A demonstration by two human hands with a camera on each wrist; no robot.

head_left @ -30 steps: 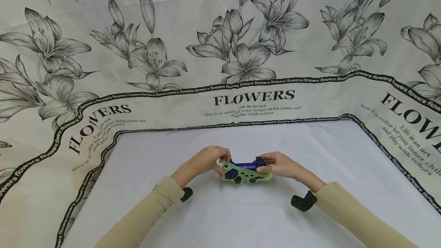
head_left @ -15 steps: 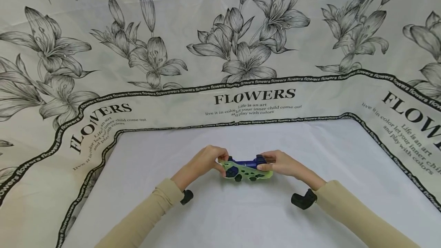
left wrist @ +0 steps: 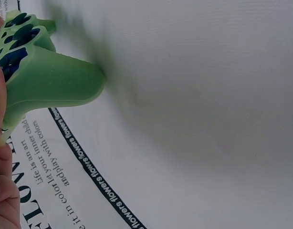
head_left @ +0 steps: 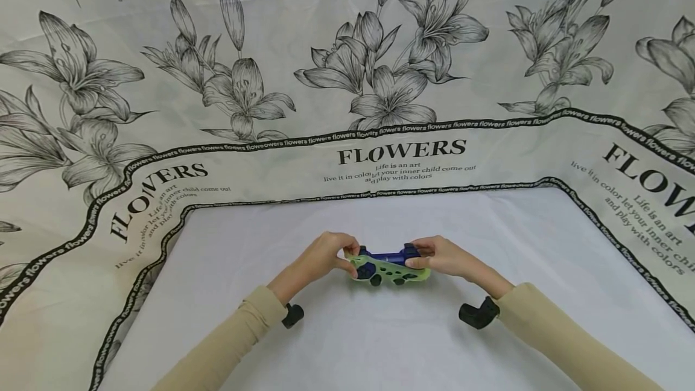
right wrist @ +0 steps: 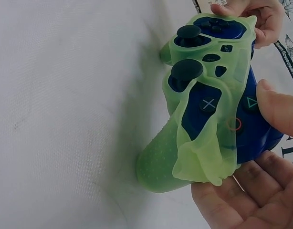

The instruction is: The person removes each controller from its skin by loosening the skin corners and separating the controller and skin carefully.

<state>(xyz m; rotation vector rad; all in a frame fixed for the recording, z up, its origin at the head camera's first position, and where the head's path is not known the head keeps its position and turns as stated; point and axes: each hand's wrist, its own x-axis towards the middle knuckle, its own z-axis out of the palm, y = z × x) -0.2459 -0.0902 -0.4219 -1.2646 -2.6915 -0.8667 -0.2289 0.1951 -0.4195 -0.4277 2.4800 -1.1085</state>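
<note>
A blue game controller (head_left: 387, 257) sits partly inside a translucent green silicone sleeve (head_left: 388, 273), near the middle of the white table. My left hand (head_left: 324, 253) pinches the left end of sleeve and controller between thumb and fingers. At the other end, my right hand (head_left: 444, 257) holds the controller, its thumb beside the triangle button in the right wrist view. There the sleeve's near corner (right wrist: 204, 157) is bunched and folded, leaving blue body (right wrist: 255, 138) bare along the shoulder side. Both black thumbsticks poke through. In the left wrist view, one sleeved handle (left wrist: 60, 78) points toward the tabletop.
White cloth (head_left: 380, 343) covers the table. A pale curtain (head_left: 260, 174) printed with lilies and lettering stands behind and along both sides. Black wrist mounts (head_left: 479, 314) hang below each forearm, above the cloth.
The controller and sleeve have tipped slightly, and my left hand's thumb has shifted a little inward over the sleeve's end. My right hand keeps nearly the same hold.
</note>
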